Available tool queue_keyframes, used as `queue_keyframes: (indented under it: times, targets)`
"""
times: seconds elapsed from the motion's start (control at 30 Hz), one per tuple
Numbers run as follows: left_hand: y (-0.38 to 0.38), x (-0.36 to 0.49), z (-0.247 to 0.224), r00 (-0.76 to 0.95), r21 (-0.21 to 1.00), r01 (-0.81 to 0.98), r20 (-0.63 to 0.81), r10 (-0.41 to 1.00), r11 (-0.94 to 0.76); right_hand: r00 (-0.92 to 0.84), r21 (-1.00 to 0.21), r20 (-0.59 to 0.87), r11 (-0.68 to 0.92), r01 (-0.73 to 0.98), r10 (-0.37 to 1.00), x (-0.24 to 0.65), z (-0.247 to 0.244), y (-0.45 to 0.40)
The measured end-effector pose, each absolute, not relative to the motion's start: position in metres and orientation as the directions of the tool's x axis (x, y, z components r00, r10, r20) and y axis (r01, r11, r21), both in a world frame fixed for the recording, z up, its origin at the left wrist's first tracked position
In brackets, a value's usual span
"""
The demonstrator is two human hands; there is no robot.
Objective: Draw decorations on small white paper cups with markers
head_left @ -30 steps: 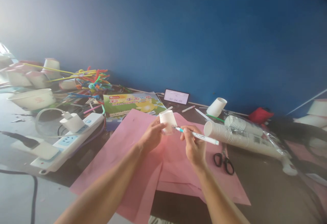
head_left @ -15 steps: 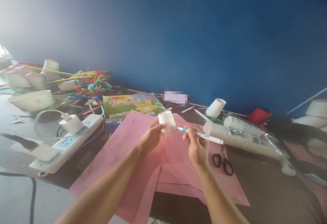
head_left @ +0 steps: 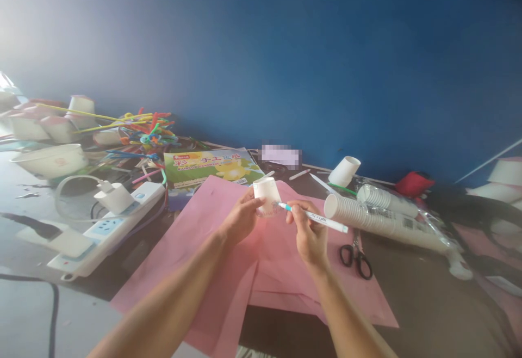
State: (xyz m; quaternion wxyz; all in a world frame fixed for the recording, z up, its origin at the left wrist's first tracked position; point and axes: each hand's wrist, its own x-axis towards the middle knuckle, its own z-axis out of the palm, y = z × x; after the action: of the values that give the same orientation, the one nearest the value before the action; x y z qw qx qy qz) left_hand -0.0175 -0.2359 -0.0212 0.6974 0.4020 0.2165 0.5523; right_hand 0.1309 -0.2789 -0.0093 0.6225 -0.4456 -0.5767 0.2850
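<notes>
My left hand (head_left: 243, 214) is closed round the left side of a white paper cup (head_left: 266, 190), held a little above pink paper sheets (head_left: 212, 271). Small drawn marks run along the cup's lower part. In my right hand (head_left: 309, 233) is a white acrylic marker (head_left: 326, 221) with a teal band near its tip. That tip meets the cup's lower right side, though the fine contact is too small to make out. Black-handled scissors (head_left: 356, 260) lie on the paper to the right of my right hand.
A long stack of paper cups (head_left: 367, 214) lies at right, with a lone cup (head_left: 345, 171) behind it. A power strip (head_left: 110, 227) with plugs sits at left. Behind are a craft paper pack (head_left: 212, 167), colourful pipe cleaners (head_left: 150, 127) and a blue wall (head_left: 285, 64).
My right hand and the marker have shifted slightly left, bringing the tip further over the cup's side. My left hand and the cup have stayed almost still.
</notes>
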Motion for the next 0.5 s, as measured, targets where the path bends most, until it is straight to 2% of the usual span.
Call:
queue_keyframes:
  times: [0.5]
  targets:
    - [-0.2359, -0.0183, -0.0198, 0.302, 0.794, -0.602, 0.133, 0.944, 0.081, 0.126, -0.872, 0.473, 0.443, 0.208, 0.872, 0.1325, -0.0098, -0.2777]
